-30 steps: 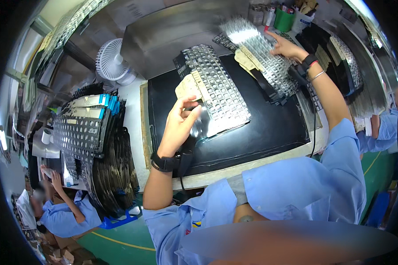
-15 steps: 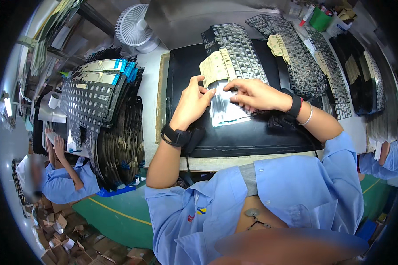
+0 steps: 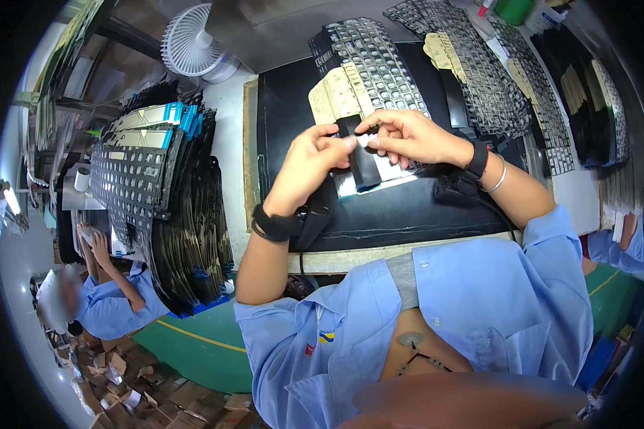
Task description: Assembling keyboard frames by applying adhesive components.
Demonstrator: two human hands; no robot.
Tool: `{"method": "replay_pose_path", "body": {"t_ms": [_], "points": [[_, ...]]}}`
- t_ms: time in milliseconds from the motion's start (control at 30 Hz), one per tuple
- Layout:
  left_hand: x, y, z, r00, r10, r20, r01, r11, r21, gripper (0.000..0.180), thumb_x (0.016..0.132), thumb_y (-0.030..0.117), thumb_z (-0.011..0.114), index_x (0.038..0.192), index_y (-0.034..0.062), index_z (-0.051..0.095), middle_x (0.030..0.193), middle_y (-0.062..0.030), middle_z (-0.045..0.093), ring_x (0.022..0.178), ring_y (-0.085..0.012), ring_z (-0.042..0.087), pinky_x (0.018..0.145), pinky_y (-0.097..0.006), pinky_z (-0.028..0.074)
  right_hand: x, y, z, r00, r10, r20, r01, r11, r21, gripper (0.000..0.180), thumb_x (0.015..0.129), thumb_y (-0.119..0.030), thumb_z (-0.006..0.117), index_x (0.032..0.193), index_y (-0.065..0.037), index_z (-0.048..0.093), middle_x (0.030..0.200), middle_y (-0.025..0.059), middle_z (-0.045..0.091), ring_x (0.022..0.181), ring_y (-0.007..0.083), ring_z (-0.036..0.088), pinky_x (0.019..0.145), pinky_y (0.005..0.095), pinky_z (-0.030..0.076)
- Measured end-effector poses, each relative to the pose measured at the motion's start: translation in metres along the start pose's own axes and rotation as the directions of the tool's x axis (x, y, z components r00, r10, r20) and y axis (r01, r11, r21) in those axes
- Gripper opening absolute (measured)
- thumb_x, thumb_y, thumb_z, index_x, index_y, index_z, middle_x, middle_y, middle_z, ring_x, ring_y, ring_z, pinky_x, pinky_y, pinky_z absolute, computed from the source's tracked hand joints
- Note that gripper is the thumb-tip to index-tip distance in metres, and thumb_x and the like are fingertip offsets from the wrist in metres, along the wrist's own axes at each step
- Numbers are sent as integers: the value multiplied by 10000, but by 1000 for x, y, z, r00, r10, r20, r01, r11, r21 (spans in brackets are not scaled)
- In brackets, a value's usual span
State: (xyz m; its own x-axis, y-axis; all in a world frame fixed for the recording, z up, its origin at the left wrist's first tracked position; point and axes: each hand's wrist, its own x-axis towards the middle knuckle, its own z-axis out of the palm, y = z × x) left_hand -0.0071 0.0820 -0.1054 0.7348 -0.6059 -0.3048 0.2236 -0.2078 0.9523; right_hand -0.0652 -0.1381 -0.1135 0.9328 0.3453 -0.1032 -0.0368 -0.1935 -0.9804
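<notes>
Your counter point(image 3: 229, 154) carries a black work mat point(image 3: 408, 214), and the scene around it is a crowded assembly room: a white desk fan point(image 3: 192, 41) stands at the far left corner, a tall stack of keyboard frames point(image 3: 161, 193) leans at your left, and more keyboard frames point(image 3: 479, 71) lie in rows at your right. A co-worker in a blue shirt point(image 3: 104, 300) sits lower left, apart from your own hands.

On the mat, just beyond your hands, lies a keyboard assembly point(image 3: 379, 68) with tan backing sheets point(image 3: 333, 96) at its near left end. Its long axis runs away from you and slightly to the right.

You hold a narrow black strip point(image 3: 361, 154) above the mat, between both hands. Its long axis runs near to far, roughly in line with the keyboard assembly's near end, and its lower part hangs over a glossy silver sheet point(image 3: 397, 175) lying on the mat.

Your left hand point(image 3: 311, 161) has its grip pinched together on the strip's left edge near the top. Your right hand point(image 3: 404, 136) has its grip closed on the upper right edge of the strip, thumb and forefinger tight on a small pale tab there; what the tab is cannot be told. Both hands meet at the strip's top end, with the right one slightly farther from you and nearer the keyboard assembly.
</notes>
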Motion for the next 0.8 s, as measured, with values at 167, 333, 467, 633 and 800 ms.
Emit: {"method": "replay_pose_path", "body": {"t_ms": [167,333,467,633,800], "points": [[-2,-3,19,923,-26,385,182,909,-375,260,946,151,540,1151,-8,553,1053,-70,630,947,-137,619,848,-286,520,0,3,-2,1000,-11,4,11,997,72,302,957,-206,529,1231,-81,519,666,17,578,534,58,573,458,188,476],[0,-6,15,937,-29,349,156,927,-341,233,948,120,530,1132,-14,581,1073,-78,634,969,-146,622,860,-298,515,-7,-10,-1,999,-19,40,19,1000,8,447,959,-188,532,1381,-116,406,657,3,594,551,45,550,507,198,467],[4,-14,15,956,-17,294,100,958,-269,232,929,104,563,1129,-10,594,1027,-69,652,892,-117,637,795,-258,527,-10,-10,3,991,-91,94,99,991,-85,574,869,-91,642,1395,-137,417,661,-11,600,580,40,548,557,183,445],[6,-12,15,976,-73,208,117,971,-210,204,906,157,618,1051,16,648,897,-19,668,767,-65,616,654,-199,495,-8,-3,6,996,-48,74,51,998,-39,443,866,-50,628,1295,-123,542,715,-18,591,611,22,527,582,180,440],[13,-25,13,983,-75,169,108,975,-193,162,890,180,647,998,64,677,831,31,652,648,-7,517,540,-155,377,-6,3,6,994,-97,38,98,995,-10,336,871,-101,621,1203,-151,619,676,1,599,569,57,543,545,221,457]]}}
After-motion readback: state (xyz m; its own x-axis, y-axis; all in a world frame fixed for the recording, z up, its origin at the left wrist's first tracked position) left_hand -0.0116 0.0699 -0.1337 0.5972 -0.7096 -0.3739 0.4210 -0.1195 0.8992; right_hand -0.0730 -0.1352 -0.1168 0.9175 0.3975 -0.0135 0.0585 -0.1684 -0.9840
